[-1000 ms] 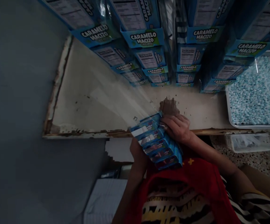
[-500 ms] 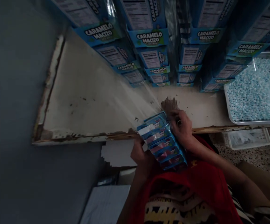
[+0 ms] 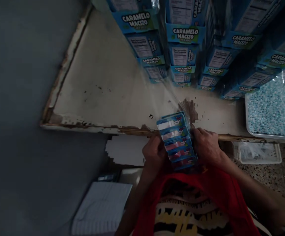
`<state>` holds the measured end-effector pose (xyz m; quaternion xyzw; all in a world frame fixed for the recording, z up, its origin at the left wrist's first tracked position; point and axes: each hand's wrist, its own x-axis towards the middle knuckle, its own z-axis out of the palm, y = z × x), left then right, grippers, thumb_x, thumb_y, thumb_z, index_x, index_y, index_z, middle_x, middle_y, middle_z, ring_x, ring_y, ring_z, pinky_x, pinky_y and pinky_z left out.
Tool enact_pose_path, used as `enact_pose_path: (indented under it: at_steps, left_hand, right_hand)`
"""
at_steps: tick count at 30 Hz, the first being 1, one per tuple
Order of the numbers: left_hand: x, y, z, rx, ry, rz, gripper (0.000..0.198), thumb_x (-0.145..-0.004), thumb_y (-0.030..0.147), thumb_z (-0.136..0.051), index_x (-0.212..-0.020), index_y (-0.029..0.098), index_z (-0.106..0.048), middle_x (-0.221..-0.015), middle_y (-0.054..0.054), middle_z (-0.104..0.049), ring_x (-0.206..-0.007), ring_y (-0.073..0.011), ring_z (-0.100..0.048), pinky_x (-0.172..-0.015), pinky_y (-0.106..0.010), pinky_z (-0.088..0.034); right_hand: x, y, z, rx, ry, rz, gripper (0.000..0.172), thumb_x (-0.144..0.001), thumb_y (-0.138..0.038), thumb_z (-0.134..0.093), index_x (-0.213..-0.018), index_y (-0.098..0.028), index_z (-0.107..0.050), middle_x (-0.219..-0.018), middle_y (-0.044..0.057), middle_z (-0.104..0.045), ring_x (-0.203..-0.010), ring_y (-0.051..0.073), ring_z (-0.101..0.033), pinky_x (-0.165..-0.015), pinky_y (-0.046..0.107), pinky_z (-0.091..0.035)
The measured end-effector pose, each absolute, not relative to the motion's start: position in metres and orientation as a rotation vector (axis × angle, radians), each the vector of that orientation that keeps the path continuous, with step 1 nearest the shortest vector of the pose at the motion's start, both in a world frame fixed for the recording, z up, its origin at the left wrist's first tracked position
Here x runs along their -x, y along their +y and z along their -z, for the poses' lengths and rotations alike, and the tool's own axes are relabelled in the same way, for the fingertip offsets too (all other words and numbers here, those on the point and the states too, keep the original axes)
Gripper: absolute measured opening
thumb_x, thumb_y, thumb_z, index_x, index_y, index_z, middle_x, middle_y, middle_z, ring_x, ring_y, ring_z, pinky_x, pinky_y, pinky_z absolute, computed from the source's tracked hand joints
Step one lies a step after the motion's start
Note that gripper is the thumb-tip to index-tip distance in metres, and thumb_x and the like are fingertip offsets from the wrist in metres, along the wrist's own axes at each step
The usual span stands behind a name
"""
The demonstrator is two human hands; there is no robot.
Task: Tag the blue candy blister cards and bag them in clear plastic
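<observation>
A clear-wrapped pack of blue candy boxes (image 3: 178,142) leans between my two hands at the table's front edge, its plastic film stretching up toward the stacks. My left hand (image 3: 154,150) has its fingers curled on the pack's left side. On the right side my right hand (image 3: 206,144) grips the pack's edge, with bent fingers. Tall stacks of blue "Caramelo Macizo" boxes (image 3: 183,55) in clear plastic stand on the table behind the pack.
The worn pale table (image 3: 103,82) has a chipped front edge. At the right sits a metal tray of light blue candies (image 3: 275,108). Below are a white plastic basket (image 3: 260,153) and, at lower left, a pale box (image 3: 103,206).
My right hand has moved down along the pack's right side, and the pack stands more upright. The camera view has shifted, moving the stacks rightward.
</observation>
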<state>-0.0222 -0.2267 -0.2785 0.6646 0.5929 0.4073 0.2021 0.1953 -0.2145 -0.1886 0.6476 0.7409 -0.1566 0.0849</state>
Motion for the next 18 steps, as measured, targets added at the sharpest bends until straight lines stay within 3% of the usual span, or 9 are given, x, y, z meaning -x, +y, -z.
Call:
enact_pose_path:
  at_steps: [3, 8, 13, 18]
  left_hand:
    - [0.021, -0.230, 0.269, -1.978, 1.484, -1.110, 0.024, -0.096, 0.029, -0.060, -0.076, 0.019, -0.068, -0.077, -0.004, -0.070, -0.069, -0.0159, -0.063, -0.063, -0.025, -0.046]
    - [0.009, -0.247, 0.262, -2.154, 1.204, -0.964, 0.016, -0.098, 0.021, -0.059, -0.095, 0.021, -0.074, -0.094, -0.006, -0.074, -0.082, -0.0167, -0.070, -0.070, -0.023, -0.050]
    - [-0.002, -0.270, 0.279, -2.178, 1.323, -0.968, 0.019, -0.096, 0.021, -0.062, -0.077, 0.021, -0.061, -0.077, -0.004, -0.066, -0.067, -0.0155, -0.061, -0.063, -0.025, -0.044]
    - [0.007, -0.296, 0.297, -2.215, 1.157, -0.881, 0.014, -0.094, 0.021, -0.056, -0.081, 0.022, -0.061, -0.068, -0.001, -0.060, -0.055, -0.0147, -0.055, -0.052, -0.025, -0.037]
  right_hand:
    - [-0.208, -0.231, 0.197, -1.897, 2.332, 0.430, 0.023, -0.093, -0.017, -0.060, -0.110, -0.019, -0.075, -0.096, 0.010, -0.079, -0.083, 0.024, -0.073, -0.061, 0.034, -0.032]
    - [-0.238, -0.267, 0.216, -1.960, 2.461, 0.291, 0.015, -0.093, -0.022, -0.061, -0.096, -0.020, -0.076, -0.081, 0.007, -0.076, -0.071, 0.020, -0.068, -0.059, 0.032, -0.030]
    - [-0.263, -0.305, 0.226, -1.940, 2.449, 0.328, 0.018, -0.094, -0.020, -0.058, -0.096, -0.020, -0.076, -0.080, 0.006, -0.076, -0.069, 0.018, -0.068, -0.058, 0.031, -0.029]
    - [-0.287, -0.332, 0.226, -1.602, 2.774, 0.422, 0.023, -0.099, -0.022, -0.058, -0.115, -0.021, -0.075, -0.074, 0.002, -0.074, -0.066, 0.017, -0.068, -0.058, 0.029, -0.034]
